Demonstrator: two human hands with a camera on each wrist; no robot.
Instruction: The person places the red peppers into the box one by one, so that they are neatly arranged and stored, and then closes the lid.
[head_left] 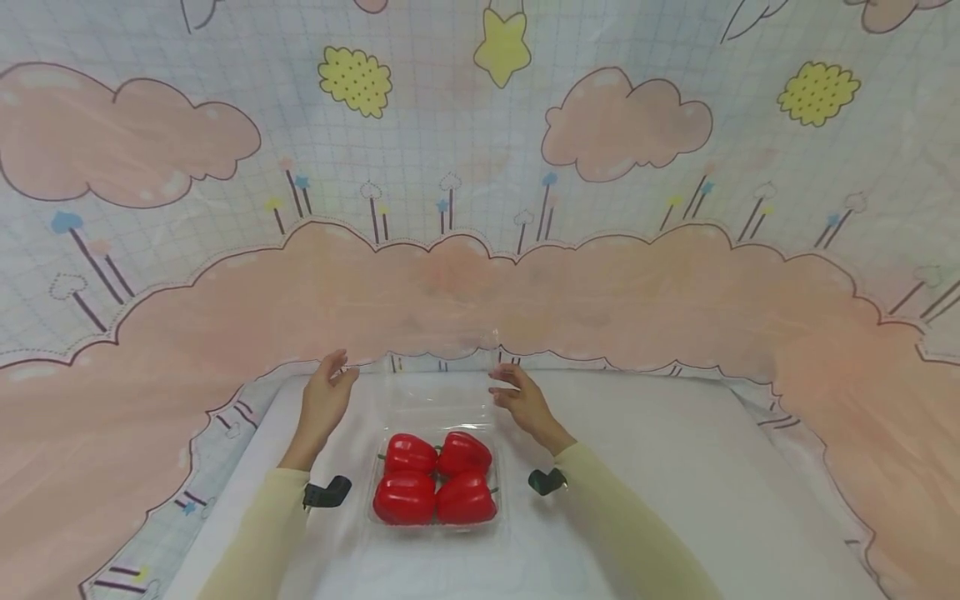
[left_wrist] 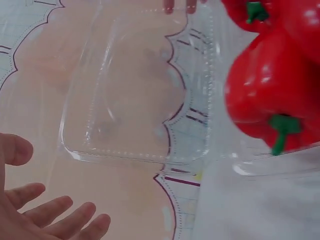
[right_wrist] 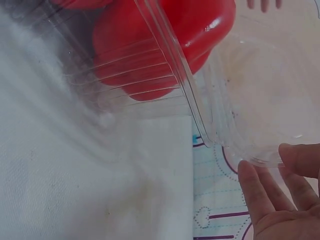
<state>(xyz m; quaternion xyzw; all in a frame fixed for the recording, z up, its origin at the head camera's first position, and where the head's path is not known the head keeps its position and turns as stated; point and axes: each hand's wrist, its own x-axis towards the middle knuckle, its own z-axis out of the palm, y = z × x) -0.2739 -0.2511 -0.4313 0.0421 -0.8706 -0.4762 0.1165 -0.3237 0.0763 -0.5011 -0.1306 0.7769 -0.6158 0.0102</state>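
Observation:
Several red bell peppers [head_left: 403, 498] with green stems sit in the base of a clear plastic clamshell box [head_left: 437, 527]. The box's hinged lid [head_left: 427, 408] is raised at the far side. At the lid's right edge, my right hand [head_left: 531, 410] pinches its rim; in the right wrist view the thumb [right_wrist: 300, 159] lies on one side of the corner and the fingers on the other. To the left of the lid, my left hand [head_left: 326, 404] is held up with fingers loosely extended. In the left wrist view a gap separates it from the lid [left_wrist: 135, 90].
The box stands on a white table [head_left: 637, 483]. Behind and around the table hangs a cloth [head_left: 450, 292] printed with pink clouds and stars. Both wrists wear dark camera mounts [head_left: 327, 492].

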